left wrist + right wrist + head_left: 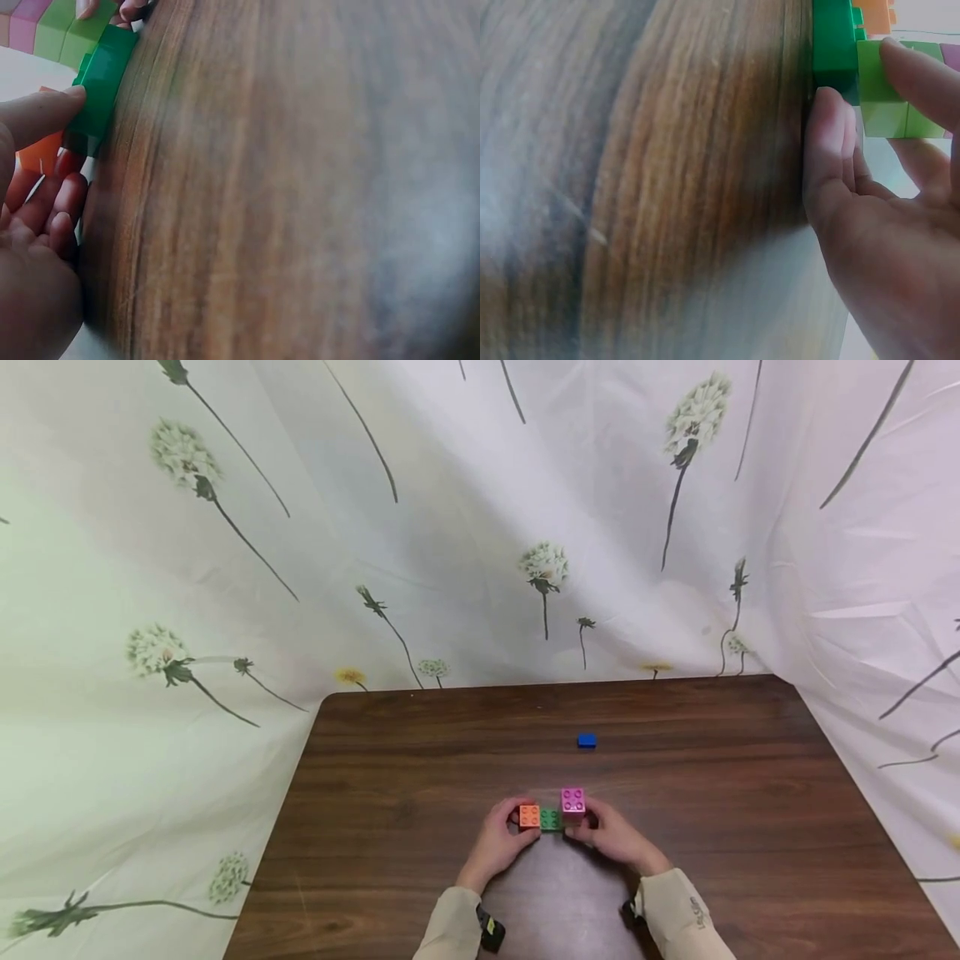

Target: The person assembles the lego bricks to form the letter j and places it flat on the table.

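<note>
A long dark green toy building brick [550,819] lies on the table, its studs showing between my two hands. On its left end sits an orange brick [529,816], which my left hand [501,839] grips between thumb and fingers. At the right end rises a stack of light green bricks [885,90] with a pink brick [573,802] on top. My right hand [617,837] holds this stack low down, its thumb and a finger on the light green part. In the left wrist view the left thumb [45,116] reaches across the orange brick to the dark green one.
A small blue brick [587,741] lies farther back on the dark wooden table [420,752]. Behind the table's back edge and along its sides hangs a white cloth [465,527] printed with dandelions.
</note>
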`<state>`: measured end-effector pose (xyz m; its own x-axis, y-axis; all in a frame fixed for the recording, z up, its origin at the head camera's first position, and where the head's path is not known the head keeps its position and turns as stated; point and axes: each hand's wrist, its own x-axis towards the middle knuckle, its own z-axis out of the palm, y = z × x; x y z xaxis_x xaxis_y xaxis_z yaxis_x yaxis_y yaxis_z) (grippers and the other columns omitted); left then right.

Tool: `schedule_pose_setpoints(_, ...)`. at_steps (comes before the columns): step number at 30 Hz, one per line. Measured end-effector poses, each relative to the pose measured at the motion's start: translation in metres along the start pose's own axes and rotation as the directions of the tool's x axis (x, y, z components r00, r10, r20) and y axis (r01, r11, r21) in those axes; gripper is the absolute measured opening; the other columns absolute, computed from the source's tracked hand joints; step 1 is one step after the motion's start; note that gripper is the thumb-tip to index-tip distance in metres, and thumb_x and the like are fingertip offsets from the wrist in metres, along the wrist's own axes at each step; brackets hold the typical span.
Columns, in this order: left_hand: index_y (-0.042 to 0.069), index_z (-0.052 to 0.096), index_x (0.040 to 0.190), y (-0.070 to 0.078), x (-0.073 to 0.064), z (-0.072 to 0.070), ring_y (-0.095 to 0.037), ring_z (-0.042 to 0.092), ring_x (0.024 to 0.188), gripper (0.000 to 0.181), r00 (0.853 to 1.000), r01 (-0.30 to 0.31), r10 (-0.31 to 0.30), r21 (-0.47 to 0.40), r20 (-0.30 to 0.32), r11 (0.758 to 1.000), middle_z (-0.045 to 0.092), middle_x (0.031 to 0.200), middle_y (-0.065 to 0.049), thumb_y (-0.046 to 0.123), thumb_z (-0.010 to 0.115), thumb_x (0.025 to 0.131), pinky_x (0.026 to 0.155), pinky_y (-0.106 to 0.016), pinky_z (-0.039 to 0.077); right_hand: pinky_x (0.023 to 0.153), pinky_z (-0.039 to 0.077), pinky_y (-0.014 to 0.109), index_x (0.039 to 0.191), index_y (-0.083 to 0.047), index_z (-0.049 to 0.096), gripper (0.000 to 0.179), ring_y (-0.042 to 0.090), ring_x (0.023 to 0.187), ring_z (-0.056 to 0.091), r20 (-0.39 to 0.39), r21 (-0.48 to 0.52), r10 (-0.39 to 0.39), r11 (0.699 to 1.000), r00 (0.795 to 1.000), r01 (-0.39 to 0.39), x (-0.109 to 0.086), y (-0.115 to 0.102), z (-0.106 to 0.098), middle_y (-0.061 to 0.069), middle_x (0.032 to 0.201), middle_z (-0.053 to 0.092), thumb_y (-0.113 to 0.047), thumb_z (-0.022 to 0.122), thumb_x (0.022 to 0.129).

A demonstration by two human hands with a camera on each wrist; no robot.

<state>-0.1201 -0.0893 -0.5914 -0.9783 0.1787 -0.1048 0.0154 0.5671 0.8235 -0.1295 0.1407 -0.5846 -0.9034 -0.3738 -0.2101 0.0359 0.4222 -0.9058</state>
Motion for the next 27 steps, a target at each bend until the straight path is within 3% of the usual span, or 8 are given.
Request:
schedule_pose_setpoints(6,0.02,0.063,0.118,-0.0022,-0.0008,0.0003,-0.011,0.048,0.091,0.042,1.0,0.005,-0.005,-0.018,-0.004,1.0,0.056,0.098,0.005,0.024,0.079,0.08,0.079,-0.026,0.037,0.065,0.043,0.027,0.12,-0.008,0.057,0.039,0.017,0.08,0.051,-0.01,0.02,0.038,0.999,0.999,-0.038,-0.0017,0.0033,0.0009,0.004,0.088,0.056,-0.021,0.072,0.086)
schedule_pose_setpoints(14,0.021,0.062,0.119,-0.0017,-0.0035,0.0008,-0.011,0.047,0.09,0.042,1.0,-0.007,0.007,-0.028,-0.002,1.0,0.055,0.097,0.005,0.026,0.079,0.08,0.076,-0.025,0.037,0.078,0.047,0.027,0.139,-0.004,0.044,0.062,0.019,0.097,0.056,-0.015,0.145,0.054,0.988,0.998,-0.051,-0.0044,0.0035,-0.0005,0.014,0.119,0.058,-0.022,0.072,0.087)
schedule_pose_setpoints(21,0.021,0.063,0.118,-0.0043,-0.0035,0.001,-0.01,0.047,0.084,0.042,1.0,-0.026,0.026,0.0,-0.012,1.0,0.053,0.091,0.005,0.027,0.079,0.08,0.072,-0.024,0.037,0.074,0.046,0.025,0.134,-0.006,0.049,0.056,0.016,0.092,0.055,-0.039,0.146,0.069,0.987,0.997,-0.063,-0.0067,0.0045,0.0011,0.01,0.109,0.061,-0.026,0.072,0.087)
schedule_pose_setpoints(27,0.021,0.062,0.119,-0.0045,-0.0042,-0.0009,-0.01,0.047,0.084,0.043,0.999,-0.038,0.038,-0.003,-0.002,0.999,0.054,0.092,0.004,0.031,0.078,0.08,0.072,-0.023,0.037,0.076,0.047,0.027,0.135,-0.004,0.049,0.058,0.015,0.094,0.059,-0.042,0.151,0.082,0.986,0.996,-0.075,-0.0051,0.0052,0.001,0.011,0.112,0.063,-0.03,0.07,0.088)
